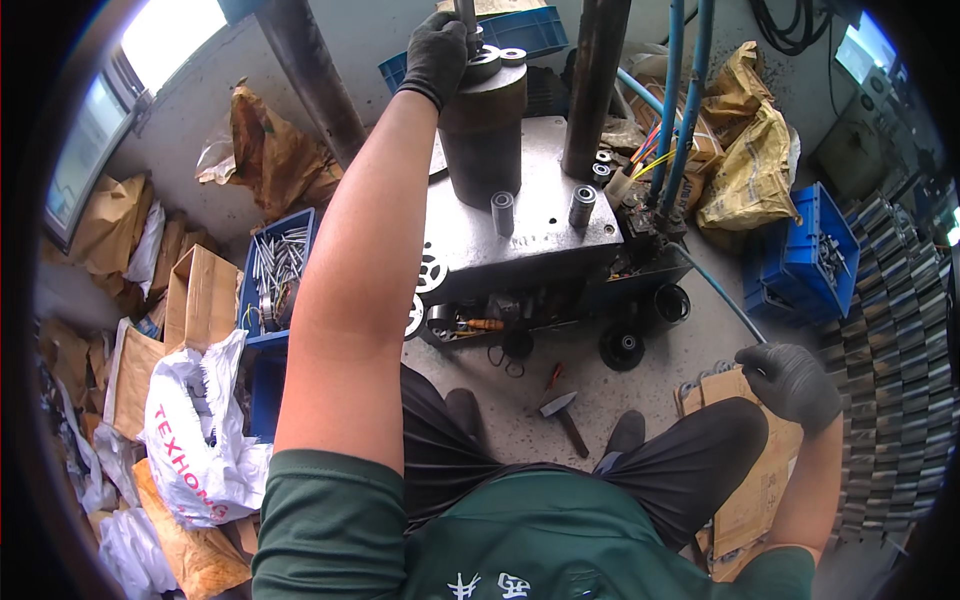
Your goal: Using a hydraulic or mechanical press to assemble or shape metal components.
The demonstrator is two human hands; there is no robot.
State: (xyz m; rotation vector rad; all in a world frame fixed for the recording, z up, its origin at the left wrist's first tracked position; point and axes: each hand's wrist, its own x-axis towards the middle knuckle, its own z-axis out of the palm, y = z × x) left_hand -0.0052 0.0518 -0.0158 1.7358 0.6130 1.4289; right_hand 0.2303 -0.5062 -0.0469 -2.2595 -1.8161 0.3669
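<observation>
My left hand [437, 58], in a dark grey glove, reaches up to the top of a thick steel cylinder [483, 145]. Its fingers curl in beside a narrow upright metal rod [466, 14]; what they grip is hidden behind the glove. A metal ring [512, 57] lies on the cylinder's top next to it. Low on the right, my gloved right hand [792, 385] is closed around the end of a long thin lever [722, 293] that slants up to the machine. Two small ribbed metal sleeves [503, 213] [582, 205] stand on the steel machine bed [548, 160].
Thick steel columns [597, 90] flank the cylinder. A hammer [566, 420] and a black round part [622, 346] lie on the floor. Blue crates [790, 265] [262, 340] of metal pieces stand either side. Stacked metal tubes [890, 370] fill the right; sacks [200, 430] crowd the left.
</observation>
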